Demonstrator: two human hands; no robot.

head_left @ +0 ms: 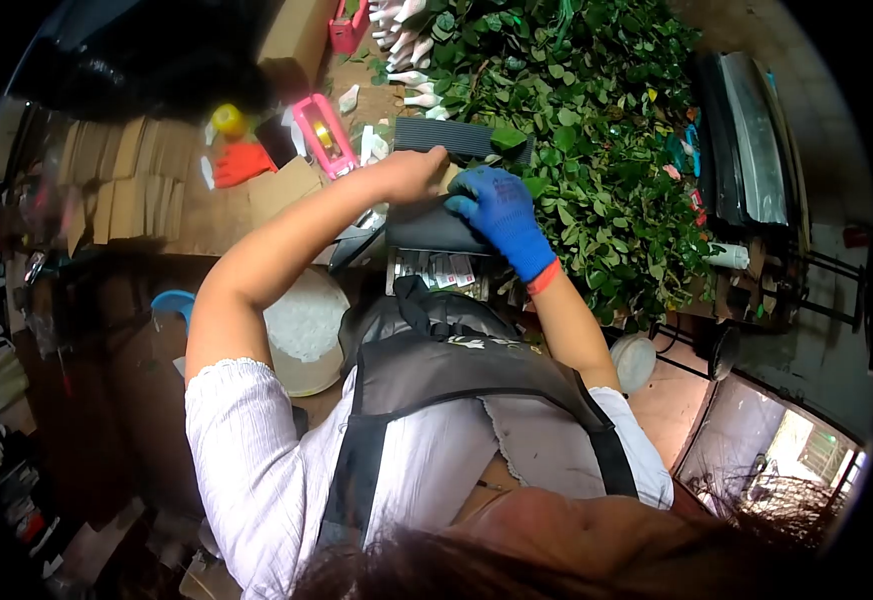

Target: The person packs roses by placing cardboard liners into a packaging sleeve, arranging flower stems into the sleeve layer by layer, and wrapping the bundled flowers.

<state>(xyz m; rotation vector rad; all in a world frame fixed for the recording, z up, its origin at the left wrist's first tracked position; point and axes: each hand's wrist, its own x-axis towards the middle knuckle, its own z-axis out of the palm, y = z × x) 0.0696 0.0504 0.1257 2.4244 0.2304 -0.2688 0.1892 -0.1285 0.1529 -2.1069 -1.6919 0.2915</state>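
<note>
My left hand is bare, with its fingers closed at a small tan piece between both hands. What that piece is, I cannot make out. My right hand wears a blue knit glove with an orange cuff; its fingers are curled in close to the same piece. Both hands are above a dark pad at the table's near edge. Just beyond them lies a grey ribbed sheet, with a green leaf on its right end.
Leafy green stems are heaped to the right, with white-pink wrapped buds along their left side. Left are a pink tape dispenser, a red cloth-like item, a yellow round object and stacked cardboard pieces. A white bucket stands below.
</note>
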